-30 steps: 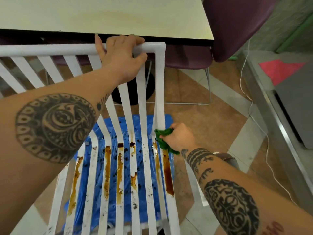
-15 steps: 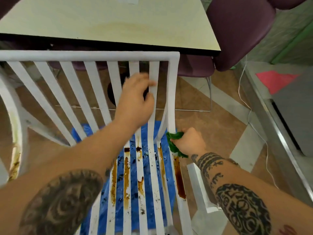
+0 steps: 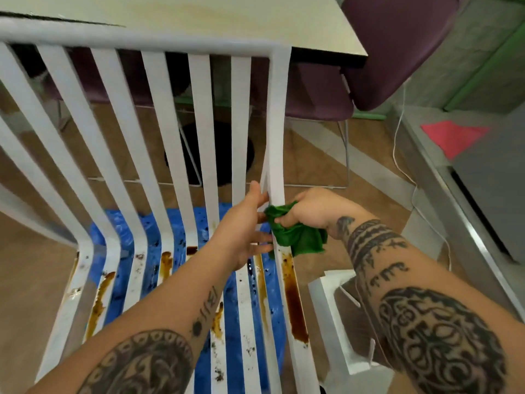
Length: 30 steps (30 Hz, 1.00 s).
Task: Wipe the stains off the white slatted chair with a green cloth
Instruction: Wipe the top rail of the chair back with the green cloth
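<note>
The white slatted chair (image 3: 199, 115) fills the view, its seat slats streaked with brown stains (image 3: 295, 302) and dark specks. My right hand (image 3: 315, 209) grips a bunched green cloth (image 3: 295, 237) against the rightmost slat, where the back bends into the seat. My left hand (image 3: 244, 228) reaches between the slats with its fingers straight, touching the same slat and the cloth's left edge. A long brown streak runs down that slat just below the cloth.
A blue sheet (image 3: 147, 240) lies on the floor under the seat. A pale table (image 3: 227, 15) and purple chairs (image 3: 392, 46) stand behind the chair back. A white stool-like block (image 3: 335, 314) sits at right, with a white cable (image 3: 403, 166) and metal unit (image 3: 483, 194) beyond.
My left hand let go of the chair's top rail and came down to the right slat beside the cloth. The right hand stayed on the cloth there. The view moved closer.
</note>
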Tool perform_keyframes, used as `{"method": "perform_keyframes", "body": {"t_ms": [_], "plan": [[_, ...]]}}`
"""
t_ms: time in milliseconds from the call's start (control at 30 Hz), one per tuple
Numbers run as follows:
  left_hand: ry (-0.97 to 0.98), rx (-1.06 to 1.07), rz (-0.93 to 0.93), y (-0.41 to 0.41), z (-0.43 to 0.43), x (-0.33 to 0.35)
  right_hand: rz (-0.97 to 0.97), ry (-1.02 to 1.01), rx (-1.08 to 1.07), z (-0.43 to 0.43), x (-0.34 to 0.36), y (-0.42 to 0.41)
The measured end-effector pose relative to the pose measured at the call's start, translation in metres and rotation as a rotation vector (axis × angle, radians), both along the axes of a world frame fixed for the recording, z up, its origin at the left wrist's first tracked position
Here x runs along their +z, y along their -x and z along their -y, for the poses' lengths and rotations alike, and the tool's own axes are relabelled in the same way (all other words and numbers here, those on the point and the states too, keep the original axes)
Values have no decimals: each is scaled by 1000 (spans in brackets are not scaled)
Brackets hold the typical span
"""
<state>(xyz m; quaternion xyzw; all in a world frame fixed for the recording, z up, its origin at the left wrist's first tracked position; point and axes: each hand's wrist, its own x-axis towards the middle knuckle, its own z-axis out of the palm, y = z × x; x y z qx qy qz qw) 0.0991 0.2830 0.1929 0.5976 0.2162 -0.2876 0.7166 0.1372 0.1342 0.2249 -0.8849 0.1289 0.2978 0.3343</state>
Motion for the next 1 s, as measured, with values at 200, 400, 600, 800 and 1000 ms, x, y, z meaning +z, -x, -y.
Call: {"method": "perform_keyframes", "body": {"t_ms": [200, 400, 600, 800, 1000], "plan": [[-56, -49, 82, 10, 0, -17, -7, -123, -87, 8, -8, 20], [-98, -107, 171, 34, 4, -18, 75, -117, -111, 10, -9, 50], [-201, -150, 202, 74, 5, -2, 313, -116, -252, 12, -7, 85], [-295, 82, 487, 105, 2, 35, 525, -398, -418, 17, 43, 119], [-195, -5, 647, 151, 1, 79, 411, -791, -449, -9, 84, 168]]}}
